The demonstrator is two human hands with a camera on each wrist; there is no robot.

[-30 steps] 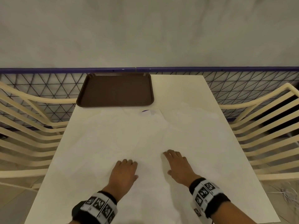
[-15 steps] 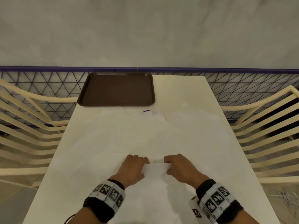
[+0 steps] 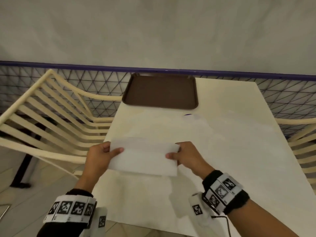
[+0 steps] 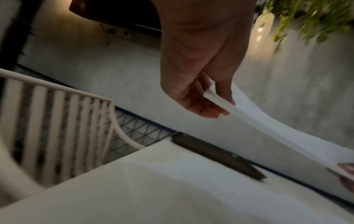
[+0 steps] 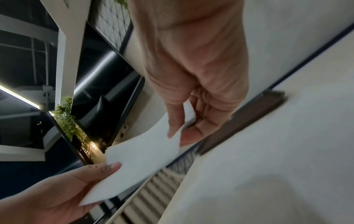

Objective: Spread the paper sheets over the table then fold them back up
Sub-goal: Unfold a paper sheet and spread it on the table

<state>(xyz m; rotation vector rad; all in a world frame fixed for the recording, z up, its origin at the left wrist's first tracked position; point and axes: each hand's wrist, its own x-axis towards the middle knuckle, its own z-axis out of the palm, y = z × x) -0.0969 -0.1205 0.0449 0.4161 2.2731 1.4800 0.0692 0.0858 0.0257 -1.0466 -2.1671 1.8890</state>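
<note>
A folded white paper sheet (image 3: 143, 156) hangs in the air above the near left part of the cream table (image 3: 230, 100). My left hand (image 3: 100, 156) pinches its left end between thumb and fingers, and my right hand (image 3: 186, 156) pinches its right end. In the left wrist view the paper sheet (image 4: 277, 130) curves away from my left hand (image 4: 216, 106) toward the right hand's fingertips (image 4: 344, 168). In the right wrist view the paper sheet (image 5: 138, 160) runs from my right hand (image 5: 184, 128) down to my left hand (image 5: 80, 181). Other white sheets (image 3: 213, 142) lie flat on the table.
A brown tray (image 3: 160, 91) lies at the far edge of the table. Cream slatted chairs stand at the left (image 3: 51, 117) and right (image 3: 301, 147). A wire mesh fence with a purple rail (image 3: 102, 67) runs behind, before a grey wall.
Both hands went from lying flat on the spread sheets to gathering one between them, then lifted it folded off the table. The head view has swung to the left.
</note>
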